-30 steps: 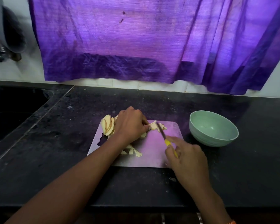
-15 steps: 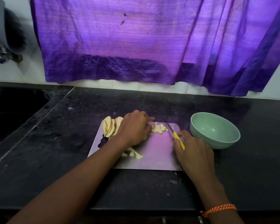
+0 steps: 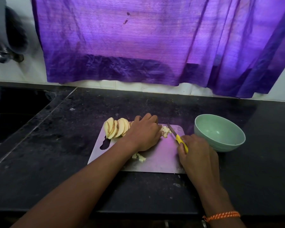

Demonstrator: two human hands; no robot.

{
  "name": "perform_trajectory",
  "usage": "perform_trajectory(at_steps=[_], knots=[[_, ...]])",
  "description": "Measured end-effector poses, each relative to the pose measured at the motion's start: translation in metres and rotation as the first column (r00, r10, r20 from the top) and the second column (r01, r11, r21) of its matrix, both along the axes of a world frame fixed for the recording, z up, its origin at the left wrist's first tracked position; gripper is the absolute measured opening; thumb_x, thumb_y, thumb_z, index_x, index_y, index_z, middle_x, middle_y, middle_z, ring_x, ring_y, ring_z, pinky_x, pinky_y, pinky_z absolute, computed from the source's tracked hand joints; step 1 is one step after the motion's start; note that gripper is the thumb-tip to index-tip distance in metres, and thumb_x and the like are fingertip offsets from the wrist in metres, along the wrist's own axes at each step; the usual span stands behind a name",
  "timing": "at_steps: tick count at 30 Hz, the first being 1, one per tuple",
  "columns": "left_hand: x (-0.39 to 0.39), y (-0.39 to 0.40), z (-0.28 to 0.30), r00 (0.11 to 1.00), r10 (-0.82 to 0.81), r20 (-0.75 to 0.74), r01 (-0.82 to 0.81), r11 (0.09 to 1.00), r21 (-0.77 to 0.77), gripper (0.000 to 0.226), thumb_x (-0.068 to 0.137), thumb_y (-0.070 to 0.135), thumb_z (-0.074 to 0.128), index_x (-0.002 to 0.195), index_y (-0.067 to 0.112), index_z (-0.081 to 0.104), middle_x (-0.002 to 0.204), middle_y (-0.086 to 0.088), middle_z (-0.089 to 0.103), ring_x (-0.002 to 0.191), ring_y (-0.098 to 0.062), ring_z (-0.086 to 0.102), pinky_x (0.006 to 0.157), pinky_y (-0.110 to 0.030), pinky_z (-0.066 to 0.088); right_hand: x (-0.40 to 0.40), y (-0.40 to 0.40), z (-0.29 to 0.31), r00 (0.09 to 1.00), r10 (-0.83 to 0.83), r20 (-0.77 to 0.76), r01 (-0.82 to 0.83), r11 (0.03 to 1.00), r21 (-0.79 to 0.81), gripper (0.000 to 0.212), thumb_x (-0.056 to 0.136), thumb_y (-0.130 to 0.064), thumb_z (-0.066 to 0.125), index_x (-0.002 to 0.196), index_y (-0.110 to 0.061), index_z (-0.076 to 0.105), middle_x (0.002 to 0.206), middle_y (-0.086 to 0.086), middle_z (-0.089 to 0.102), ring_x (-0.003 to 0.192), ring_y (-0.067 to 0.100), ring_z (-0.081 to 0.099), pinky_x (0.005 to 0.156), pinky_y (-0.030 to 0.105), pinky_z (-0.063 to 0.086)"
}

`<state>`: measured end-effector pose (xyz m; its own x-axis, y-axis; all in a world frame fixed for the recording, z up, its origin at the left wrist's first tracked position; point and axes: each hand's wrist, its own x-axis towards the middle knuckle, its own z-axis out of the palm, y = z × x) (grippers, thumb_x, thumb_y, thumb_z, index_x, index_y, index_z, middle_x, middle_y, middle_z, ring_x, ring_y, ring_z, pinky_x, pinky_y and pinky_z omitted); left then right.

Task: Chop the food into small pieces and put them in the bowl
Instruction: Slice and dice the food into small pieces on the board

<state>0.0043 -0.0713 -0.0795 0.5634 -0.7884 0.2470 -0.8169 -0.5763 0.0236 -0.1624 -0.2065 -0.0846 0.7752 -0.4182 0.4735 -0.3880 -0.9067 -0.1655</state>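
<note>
The sliced food (image 3: 116, 130) lay fanned at the cutting board's (image 3: 156, 159) far left, your left hand (image 3: 144, 133) curled over it to steady it while your right hand (image 3: 197, 152) gripped the yellow-handled knife (image 3: 178, 137) beside the chopped pieces (image 3: 165, 130), the bowl (image 3: 219, 132) waiting empty just right on the surface (image 3: 59, 153).

A purple curtain (image 3: 138, 38) hangs over a white tiled wall (image 3: 20, 71), glowing with light from behind and bearing a small dark stain. Below it runs a black speckled stone desk (image 3: 72, 129), with a dark sink (image 3: 10, 116) recessed at left.
</note>
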Motion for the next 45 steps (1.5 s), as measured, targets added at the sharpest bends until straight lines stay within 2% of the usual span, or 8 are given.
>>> perform_trajectory(at_steps=[8, 15, 19, 23, 32, 36, 42, 45], knots=[[0.001, 0.002, -0.001, 0.992, -0.094, -0.088, 0.087, 0.993, -0.077, 0.039, 0.110, 0.046, 0.047, 0.121, 0.023, 0.077, 0.118, 0.008, 0.059, 0.105, -0.010, 0.042, 0.097, -0.040, 0.037, 0.008, -0.008, -0.009, 0.997, 0.070, -0.014, -0.071, 0.997, -0.034, 0.016, 0.099, -0.031, 0.057, 0.106, -0.022, 0.069, 0.091, -0.002, 0.058, 0.083, 0.021, 0.053, 0.061, 0.032, 0.032], [0.009, 0.016, 0.013, 0.983, -0.072, -0.167, 0.010, 0.938, -0.346, 0.025, 0.106, 0.042, 0.063, 0.117, 0.030, 0.082, 0.109, 0.013, 0.077, 0.094, -0.009, 0.055, 0.081, -0.036, 0.047, 0.007, -0.006, -0.006, 0.996, 0.079, -0.040, -0.080, 0.997, -0.015, 0.021, 0.096, -0.013, 0.058, 0.112, -0.020, 0.069, 0.097, 0.000, 0.060, 0.089, 0.021, 0.054, 0.060, 0.034, 0.040], [0.028, 0.029, 0.017, 0.978, 0.016, -0.208, -0.061, 0.976, -0.211, 0.023, 0.103, 0.044, 0.066, 0.118, 0.033, 0.081, 0.119, 0.012, 0.072, 0.106, -0.011, 0.054, 0.094, -0.045, 0.050, 0.007, -0.006, -0.005, 0.994, 0.082, -0.066, -0.086, 0.995, -0.052, 0.027, 0.094, -0.012, 0.062, 0.119, -0.022, 0.070, 0.101, 0.000, 0.063, 0.090, 0.021, 0.056, 0.062, 0.030, 0.033], [0.034, 0.038, 0.025, 0.883, -0.066, -0.465, -0.021, 0.984, -0.178, 0.015, 0.096, 0.040, 0.077, 0.110, 0.038, 0.083, 0.124, 0.015, 0.070, 0.094, -0.005, 0.064, 0.089, -0.042, 0.055, 0.004, -0.006, -0.007, 0.994, 0.092, -0.064, -0.097, 0.993, -0.070, 0.030, 0.091, -0.008, 0.063, 0.116, -0.022, 0.072, 0.096, 0.001, 0.062, 0.087, 0.022, 0.056, 0.062, 0.030, 0.031], [0.020, 0.026, 0.023, 0.956, -0.011, -0.294, -0.058, 0.972, -0.226, 0.011, 0.095, 0.036, 0.080, 0.104, 0.035, 0.086, 0.113, 0.014, 0.078, 0.094, -0.008, 0.067, 0.078, -0.033, 0.057, -0.007, -0.007, -0.008, 0.995, 0.075, -0.058, -0.081, 0.992, -0.097, 0.022, 0.092, -0.013, 0.058, 0.108, -0.025, 0.069, 0.088, -0.004, 0.052, 0.083, 0.021, 0.052, 0.058, 0.033, 0.031], [0.011, 0.021, 0.023, 0.945, -0.075, -0.318, -0.030, 0.950, -0.311, 0.006, 0.084, 0.040, 0.089, 0.086, 0.036, 0.085, 0.089, 0.020, 0.075, 0.081, -0.007, 0.066, 0.058, -0.018, 0.037, -0.005, -0.008, -0.009, 0.995, 0.068, -0.068, -0.074, 0.993, -0.091, 0.019, 0.092, -0.014, 0.056, 0.102, -0.026, 0.067, 0.086, -0.004, 0.050, 0.082, 0.022, 0.051, 0.058, 0.034, 0.032], [0.024, 0.032, 0.026, 0.896, -0.118, -0.428, -0.017, 0.954, -0.298, 0.015, 0.101, 0.021, 0.073, 0.096, 0.031, 0.083, 0.104, 0.017, 0.070, 0.092, -0.007, 0.064, 0.077, -0.037, 0.052, -0.001, -0.009, -0.007, 0.996, 0.072, -0.054, -0.078, 0.989, -0.123, 0.022, 0.088, -0.012, 0.059, 0.101, -0.028, 0.069, 0.086, -0.004, 0.052, 0.081, 0.023, 0.050, 0.062, 0.036, 0.032], [0.029, 0.044, 0.031, 0.882, -0.052, -0.469, 0.010, 0.996, -0.092, 0.027, 0.093, 0.043, 0.079, 0.118, 0.036, 0.072, 0.121, 0.010, 0.059, 0.117, -0.013, 0.048, 0.099, -0.043, 0.046, -0.001, -0.010, -0.008, 0.995, 0.089, -0.047, -0.094, 0.990, -0.104, 0.029, 0.087, -0.011, 0.062, 0.108, -0.029, 0.072, 0.088, -0.004, 0.054, 0.082, 0.023, 0.052, 0.062, 0.034, 0.029]])
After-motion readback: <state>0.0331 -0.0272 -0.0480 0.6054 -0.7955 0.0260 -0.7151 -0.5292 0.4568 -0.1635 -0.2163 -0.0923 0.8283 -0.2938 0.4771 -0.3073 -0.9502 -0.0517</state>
